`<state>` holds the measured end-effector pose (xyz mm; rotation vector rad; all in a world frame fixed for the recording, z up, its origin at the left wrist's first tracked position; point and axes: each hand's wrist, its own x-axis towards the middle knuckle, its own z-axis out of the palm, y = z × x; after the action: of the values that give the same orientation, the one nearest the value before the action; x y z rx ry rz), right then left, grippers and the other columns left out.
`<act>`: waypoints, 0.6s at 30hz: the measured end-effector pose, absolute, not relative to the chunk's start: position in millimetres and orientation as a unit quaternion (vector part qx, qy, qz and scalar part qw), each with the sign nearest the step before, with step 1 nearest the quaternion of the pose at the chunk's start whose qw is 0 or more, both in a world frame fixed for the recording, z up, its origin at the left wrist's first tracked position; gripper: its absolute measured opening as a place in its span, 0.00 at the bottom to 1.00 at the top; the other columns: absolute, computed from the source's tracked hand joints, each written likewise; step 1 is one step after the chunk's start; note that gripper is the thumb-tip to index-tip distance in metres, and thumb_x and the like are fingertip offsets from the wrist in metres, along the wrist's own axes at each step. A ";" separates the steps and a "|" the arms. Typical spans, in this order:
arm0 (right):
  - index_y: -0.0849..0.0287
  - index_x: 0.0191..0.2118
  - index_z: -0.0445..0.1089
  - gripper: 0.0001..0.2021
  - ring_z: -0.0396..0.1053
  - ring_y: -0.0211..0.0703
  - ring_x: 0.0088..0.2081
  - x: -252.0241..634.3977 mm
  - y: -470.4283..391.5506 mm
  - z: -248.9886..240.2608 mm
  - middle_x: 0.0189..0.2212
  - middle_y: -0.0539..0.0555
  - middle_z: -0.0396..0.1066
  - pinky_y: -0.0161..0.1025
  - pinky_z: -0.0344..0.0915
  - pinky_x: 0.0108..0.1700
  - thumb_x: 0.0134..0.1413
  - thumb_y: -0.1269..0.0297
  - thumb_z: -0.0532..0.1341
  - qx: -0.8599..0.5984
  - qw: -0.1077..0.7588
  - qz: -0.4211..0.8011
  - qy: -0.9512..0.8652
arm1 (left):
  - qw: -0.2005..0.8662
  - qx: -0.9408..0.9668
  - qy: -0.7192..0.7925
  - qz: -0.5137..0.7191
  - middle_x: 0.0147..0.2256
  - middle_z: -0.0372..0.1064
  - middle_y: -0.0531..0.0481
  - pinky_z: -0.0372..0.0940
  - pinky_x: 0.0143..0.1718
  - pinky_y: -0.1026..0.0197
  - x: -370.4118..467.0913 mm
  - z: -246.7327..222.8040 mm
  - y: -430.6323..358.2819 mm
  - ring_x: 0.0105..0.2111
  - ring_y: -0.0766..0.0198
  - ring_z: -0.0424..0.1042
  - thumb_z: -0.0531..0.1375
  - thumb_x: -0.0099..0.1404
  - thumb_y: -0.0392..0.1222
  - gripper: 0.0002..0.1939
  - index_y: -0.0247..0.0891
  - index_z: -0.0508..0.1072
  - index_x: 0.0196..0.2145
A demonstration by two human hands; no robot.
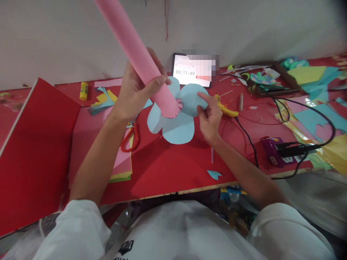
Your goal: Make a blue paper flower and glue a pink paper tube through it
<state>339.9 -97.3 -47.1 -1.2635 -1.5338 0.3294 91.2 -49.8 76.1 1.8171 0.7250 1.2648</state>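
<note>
My left hand (145,81) is wrapped round a long pink paper tube (132,47), which slants from the upper left down to the middle. The tube's lower end is cut into short tabs and meets the centre of a light blue paper flower (178,128) with rounded petals. Pinched at the edge of its right petal, the flower is also held by my right hand (210,115). Whether the tabs are stuck to the flower I cannot tell. Left of the flower lie red-handled scissors (130,139), partly covered by my left forearm.
A tablet (187,70) showing a timer leans on the wall behind. To the right are a yellow glue gun (227,110), a purple box with cables (278,151) and a tray of scraps (267,88). A glue stick (84,91) stands left, near a red upright board (38,151).
</note>
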 end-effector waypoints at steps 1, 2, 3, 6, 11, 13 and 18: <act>0.44 0.66 0.69 0.20 0.75 0.56 0.52 339.9 -96.0 -47.5 0.61 0.57 0.75 0.58 0.78 0.51 0.78 0.49 0.52 -0.531 0.531 0.144 -0.644 | 0.395 0.717 0.291 0.494 0.43 0.76 0.50 0.72 0.58 0.43 91.8 74.0 -49.3 0.51 0.49 0.79 0.69 0.67 0.58 0.18 0.51 0.69 0.47; 0.44 0.65 0.70 0.20 0.76 0.56 0.52 339.8 -94.3 -48.3 0.60 0.57 0.76 0.59 0.78 0.51 0.78 0.49 0.53 -0.530 0.527 0.155 -0.646 | 0.396 0.719 0.299 0.487 0.44 0.76 0.50 0.72 0.58 0.42 92.4 71.5 -48.5 0.52 0.48 0.79 0.69 0.67 0.60 0.19 0.51 0.69 0.48; 0.45 0.64 0.72 0.19 0.77 0.57 0.53 339.7 -92.2 -49.5 0.59 0.56 0.77 0.60 0.79 0.52 0.77 0.50 0.54 -0.526 0.522 0.172 -0.649 | 0.397 0.719 0.308 0.480 0.45 0.76 0.49 0.72 0.58 0.41 92.8 68.7 -47.4 0.53 0.48 0.79 0.68 0.67 0.62 0.21 0.50 0.69 0.48; 0.47 0.58 0.77 0.16 0.78 0.58 0.55 339.2 -84.5 -55.8 0.57 0.56 0.80 0.61 0.79 0.56 0.72 0.52 0.61 -0.509 0.497 0.230 -0.664 | 0.408 0.713 0.319 0.473 0.46 0.76 0.48 0.73 0.57 0.39 93.3 60.1 -42.1 0.55 0.45 0.78 0.67 0.65 0.67 0.25 0.50 0.70 0.48; 0.49 0.54 0.80 0.13 0.79 0.58 0.58 340.3 -77.2 -64.1 0.55 0.57 0.82 0.60 0.77 0.61 0.68 0.57 0.64 -0.494 0.464 0.252 -0.691 | 0.450 0.701 0.234 0.501 0.38 0.73 0.51 0.72 0.57 0.41 94.0 52.0 -30.3 0.45 0.53 0.77 0.73 0.62 0.62 0.23 0.50 0.71 0.46; 0.50 0.55 0.80 0.13 0.79 0.58 0.58 341.9 -77.7 -63.8 0.56 0.57 0.82 0.60 0.76 0.61 0.69 0.59 0.62 -0.500 0.465 0.226 -0.695 | 0.458 0.690 0.216 0.517 0.37 0.74 0.53 0.72 0.56 0.42 93.1 52.6 -27.1 0.43 0.55 0.75 0.74 0.62 0.61 0.24 0.51 0.70 0.47; 0.48 0.57 0.79 0.15 0.79 0.58 0.59 345.4 -80.6 -60.7 0.57 0.55 0.82 0.60 0.75 0.63 0.71 0.60 0.59 -0.510 0.465 0.158 -0.706 | 0.439 0.679 0.191 0.556 0.43 0.75 0.57 0.70 0.55 0.47 77.6 59.4 -20.1 0.47 0.57 0.73 0.72 0.66 0.58 0.26 0.57 0.68 0.56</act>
<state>345.4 -80.6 -60.7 -1.2515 -1.7350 0.3879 77.6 -20.1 59.4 1.6880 0.4744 1.3819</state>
